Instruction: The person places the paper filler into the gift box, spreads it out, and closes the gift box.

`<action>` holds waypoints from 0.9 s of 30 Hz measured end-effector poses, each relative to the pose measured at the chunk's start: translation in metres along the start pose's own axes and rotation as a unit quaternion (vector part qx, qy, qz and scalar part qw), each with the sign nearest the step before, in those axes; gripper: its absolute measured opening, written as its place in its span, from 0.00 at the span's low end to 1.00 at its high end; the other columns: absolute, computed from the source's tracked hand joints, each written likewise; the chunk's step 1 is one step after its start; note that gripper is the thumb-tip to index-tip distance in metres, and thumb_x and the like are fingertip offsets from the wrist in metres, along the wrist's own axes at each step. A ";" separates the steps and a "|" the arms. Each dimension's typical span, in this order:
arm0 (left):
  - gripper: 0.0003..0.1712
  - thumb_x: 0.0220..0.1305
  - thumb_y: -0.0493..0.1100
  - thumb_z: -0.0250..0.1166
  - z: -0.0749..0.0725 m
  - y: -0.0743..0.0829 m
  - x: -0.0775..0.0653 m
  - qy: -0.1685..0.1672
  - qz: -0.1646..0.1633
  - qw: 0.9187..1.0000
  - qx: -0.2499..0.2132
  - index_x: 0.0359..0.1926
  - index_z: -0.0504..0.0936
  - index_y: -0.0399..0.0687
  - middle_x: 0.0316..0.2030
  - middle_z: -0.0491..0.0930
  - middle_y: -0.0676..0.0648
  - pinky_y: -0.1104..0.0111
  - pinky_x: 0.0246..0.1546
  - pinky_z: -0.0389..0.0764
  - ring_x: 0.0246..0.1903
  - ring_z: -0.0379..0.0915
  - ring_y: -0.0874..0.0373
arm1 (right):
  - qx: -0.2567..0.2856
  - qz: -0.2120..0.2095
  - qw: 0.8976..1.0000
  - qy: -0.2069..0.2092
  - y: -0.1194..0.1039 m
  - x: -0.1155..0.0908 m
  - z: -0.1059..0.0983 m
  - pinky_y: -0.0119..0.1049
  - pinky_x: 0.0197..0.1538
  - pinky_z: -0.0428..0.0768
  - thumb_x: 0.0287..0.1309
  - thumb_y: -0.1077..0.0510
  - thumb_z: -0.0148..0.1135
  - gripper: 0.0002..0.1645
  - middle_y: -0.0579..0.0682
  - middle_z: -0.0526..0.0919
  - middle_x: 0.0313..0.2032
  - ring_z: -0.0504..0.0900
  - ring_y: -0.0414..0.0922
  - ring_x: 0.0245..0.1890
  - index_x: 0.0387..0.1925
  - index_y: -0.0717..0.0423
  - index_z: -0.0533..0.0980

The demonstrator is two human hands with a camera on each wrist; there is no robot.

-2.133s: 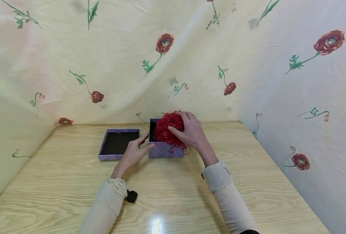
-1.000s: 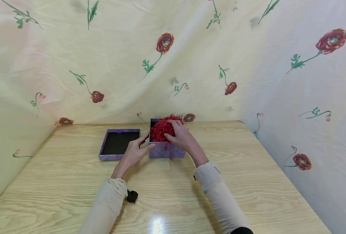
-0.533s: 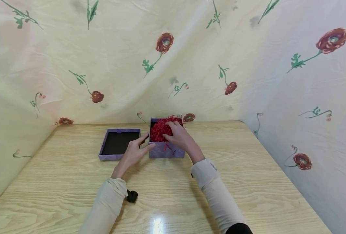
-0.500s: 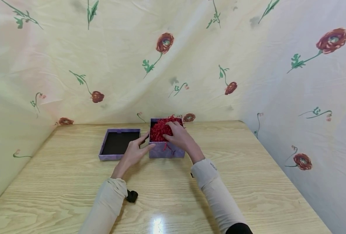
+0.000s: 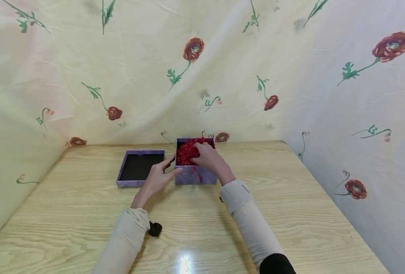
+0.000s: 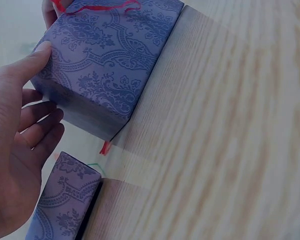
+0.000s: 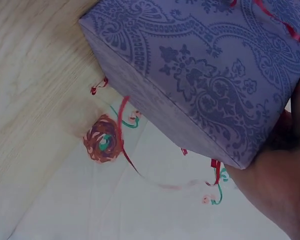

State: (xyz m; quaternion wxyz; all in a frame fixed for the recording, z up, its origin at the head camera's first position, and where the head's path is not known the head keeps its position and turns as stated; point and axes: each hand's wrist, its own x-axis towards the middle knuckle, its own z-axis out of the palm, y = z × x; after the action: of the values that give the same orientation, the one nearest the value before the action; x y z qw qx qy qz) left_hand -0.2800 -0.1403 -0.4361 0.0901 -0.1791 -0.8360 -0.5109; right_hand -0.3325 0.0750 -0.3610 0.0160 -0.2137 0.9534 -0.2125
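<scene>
A purple patterned box stands lidless on the table, its inside dark. Red shredded paper fills much of it, and a few strands hang over the front wall. My right hand reaches in over the right side, thumb and fingers curled into the paper, fingertips partly hidden in it. At the box's left front corner is my left hand. Its thumb rests on the front face, and the other fingers lie fairly straight along the left side.
The box's lid lies upturned left of the box, behind my left hand, its black inside showing. A flower-printed cloth rises behind the wooden table. Loose red strands stick out around the box in the right wrist view.
My right hand has moved left and down with the red shredded paper, which now sits lower inside the box instead of bulging over its rim. The left hand has kept its place.
</scene>
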 end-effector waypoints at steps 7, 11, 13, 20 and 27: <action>0.40 0.71 0.54 0.69 0.000 0.001 -0.001 0.003 -0.002 1.000 -0.002 0.78 0.66 0.50 0.72 0.68 0.38 0.42 0.64 0.70 0.68 0.67 0.37 | -0.020 0.014 1.000 -0.017 -0.001 0.008 0.001 0.55 0.66 0.73 0.68 0.54 0.70 0.33 0.61 0.78 0.63 0.74 0.58 0.65 0.68 0.64 0.73; 0.41 0.71 0.54 0.69 0.000 0.001 -0.001 0.000 -0.005 1.000 -0.002 0.78 0.65 0.49 0.72 0.68 0.38 0.42 0.64 0.70 0.68 0.67 0.36 | -0.024 0.019 0.999 -0.016 -0.001 0.013 0.002 0.52 0.60 0.77 0.66 0.54 0.71 0.30 0.60 0.82 0.56 0.78 0.57 0.59 0.63 0.65 0.75; 0.41 0.71 0.53 0.69 0.000 0.001 -0.001 -0.001 -0.005 1.000 -0.002 0.78 0.65 0.48 0.72 0.68 0.38 0.42 0.64 0.71 0.68 0.67 0.36 | -0.025 0.023 0.999 -0.016 -0.001 0.015 0.003 0.51 0.57 0.78 0.66 0.55 0.71 0.28 0.59 0.82 0.54 0.79 0.57 0.57 0.62 0.65 0.75; 0.41 0.71 0.52 0.69 0.000 0.002 -0.002 0.001 0.000 1.000 -0.004 0.78 0.65 0.46 0.72 0.68 0.37 0.42 0.63 0.71 0.68 0.67 0.36 | -0.034 0.019 0.998 -0.043 -0.002 0.015 0.001 0.53 0.63 0.75 0.70 0.52 0.68 0.33 0.61 0.79 0.62 0.76 0.58 0.64 0.69 0.64 0.71; 0.41 0.71 0.52 0.69 0.000 0.002 -0.002 0.003 0.009 1.000 0.006 0.78 0.65 0.46 0.71 0.68 0.38 0.41 0.63 0.71 0.69 0.67 0.38 | -0.015 -0.004 0.999 -0.038 0.000 0.002 -0.004 0.54 0.67 0.72 0.73 0.47 0.63 0.36 0.64 0.75 0.66 0.71 0.60 0.68 0.72 0.64 0.69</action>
State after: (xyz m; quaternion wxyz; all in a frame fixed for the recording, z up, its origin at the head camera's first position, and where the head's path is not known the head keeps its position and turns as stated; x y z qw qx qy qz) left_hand -0.2772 -0.1401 -0.4346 0.0979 -0.1846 -0.8369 -0.5059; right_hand -0.3351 0.0752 -0.3576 0.0482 -0.2260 0.9542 -0.1900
